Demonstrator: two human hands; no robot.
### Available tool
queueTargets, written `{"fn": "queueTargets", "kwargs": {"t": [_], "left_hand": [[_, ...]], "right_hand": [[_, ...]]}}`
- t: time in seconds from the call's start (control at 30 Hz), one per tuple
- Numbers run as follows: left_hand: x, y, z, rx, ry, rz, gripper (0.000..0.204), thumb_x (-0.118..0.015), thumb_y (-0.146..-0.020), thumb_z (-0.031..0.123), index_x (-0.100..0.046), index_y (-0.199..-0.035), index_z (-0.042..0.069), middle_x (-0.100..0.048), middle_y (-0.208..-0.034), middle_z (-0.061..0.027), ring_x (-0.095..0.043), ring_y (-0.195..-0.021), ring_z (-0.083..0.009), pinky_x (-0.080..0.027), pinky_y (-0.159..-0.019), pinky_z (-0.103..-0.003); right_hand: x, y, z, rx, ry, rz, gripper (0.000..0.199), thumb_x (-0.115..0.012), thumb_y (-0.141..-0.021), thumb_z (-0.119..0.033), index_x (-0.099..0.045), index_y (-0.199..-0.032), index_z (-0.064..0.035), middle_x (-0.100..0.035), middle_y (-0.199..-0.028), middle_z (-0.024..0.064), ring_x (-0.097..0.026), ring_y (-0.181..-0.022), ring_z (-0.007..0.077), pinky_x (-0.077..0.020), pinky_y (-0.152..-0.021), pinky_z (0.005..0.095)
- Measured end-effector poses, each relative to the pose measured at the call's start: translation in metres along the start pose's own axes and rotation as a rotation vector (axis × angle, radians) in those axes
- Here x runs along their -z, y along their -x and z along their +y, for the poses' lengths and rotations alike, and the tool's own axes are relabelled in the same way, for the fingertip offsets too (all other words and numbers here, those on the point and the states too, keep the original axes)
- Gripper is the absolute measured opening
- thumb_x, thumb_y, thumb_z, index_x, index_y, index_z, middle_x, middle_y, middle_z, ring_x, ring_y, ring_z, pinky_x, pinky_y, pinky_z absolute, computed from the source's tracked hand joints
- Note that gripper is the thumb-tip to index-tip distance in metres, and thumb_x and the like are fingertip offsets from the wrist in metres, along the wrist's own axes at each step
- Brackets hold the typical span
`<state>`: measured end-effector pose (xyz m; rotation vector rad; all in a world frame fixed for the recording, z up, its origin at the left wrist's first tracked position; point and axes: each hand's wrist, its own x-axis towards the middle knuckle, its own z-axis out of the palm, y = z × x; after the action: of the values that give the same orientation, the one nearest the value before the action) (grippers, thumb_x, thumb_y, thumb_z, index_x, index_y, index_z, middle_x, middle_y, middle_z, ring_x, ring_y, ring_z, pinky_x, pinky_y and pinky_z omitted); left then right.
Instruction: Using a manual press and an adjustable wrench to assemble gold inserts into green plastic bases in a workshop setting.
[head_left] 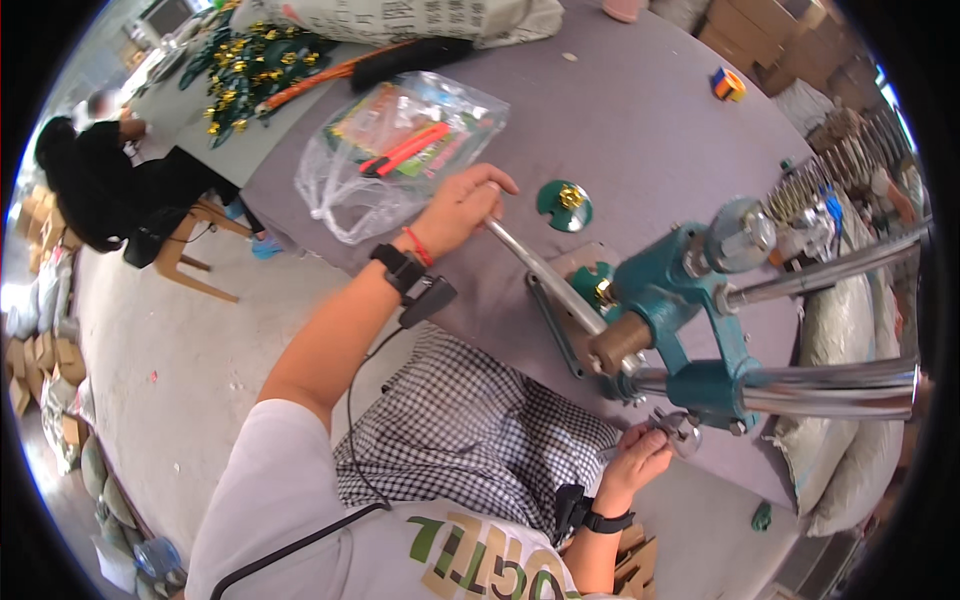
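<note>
In the centre of the frame, the person's left hand is closed around the end of a metal lever, which runs down to the teal press at right of centre. At lower right, the right hand is at a shiny round metal part; whether it grasps or only touches this, one cannot tell. One green disc with gold bow lies above the lever; another green disc sits beside the press.

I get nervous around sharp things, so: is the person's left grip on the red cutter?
No, the left grip is on the end of the metal lever, and the red cutter lies apart from it.
</note>
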<state>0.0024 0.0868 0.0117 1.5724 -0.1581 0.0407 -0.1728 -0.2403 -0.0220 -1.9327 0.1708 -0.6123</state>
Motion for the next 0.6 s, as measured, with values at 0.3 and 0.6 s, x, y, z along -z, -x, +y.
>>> {"fn": "queueTargets", "kwargs": {"t": [0.3, 0.6], "left_hand": [[0.006, 0.003, 0.004, 0.018, 0.066, 0.008, 0.021, -0.043, -0.089, 0.015, -0.055, -0.097, 0.001, -0.051, -0.065, 0.0000, -0.041, -0.053, -0.0042, -0.032, -0.046, -0.019], [0.006, 0.006, -0.002, 0.022, -0.050, 0.019, 0.022, -0.042, -0.092, 0.022, -0.056, -0.097, 0.007, -0.048, -0.064, 0.0025, -0.039, -0.052, -0.0037, -0.031, -0.046, -0.019]], "right_hand": [[-0.011, -0.004, -0.018, -0.107, -0.108, -0.017, 0.049, -0.038, -0.096, -0.046, -0.038, -0.069, -0.0044, -0.036, -0.053, 0.0007, -0.034, -0.045, 0.0085, -0.0250, -0.041, 0.0230], [0.001, -0.027, -0.015, 0.389, 0.271, 0.050, 0.022, -0.051, -0.088, -0.022, -0.055, -0.084, -0.0003, -0.053, -0.069, 0.0085, -0.051, -0.057, 0.0216, -0.0412, -0.053, 0.0308]]}}
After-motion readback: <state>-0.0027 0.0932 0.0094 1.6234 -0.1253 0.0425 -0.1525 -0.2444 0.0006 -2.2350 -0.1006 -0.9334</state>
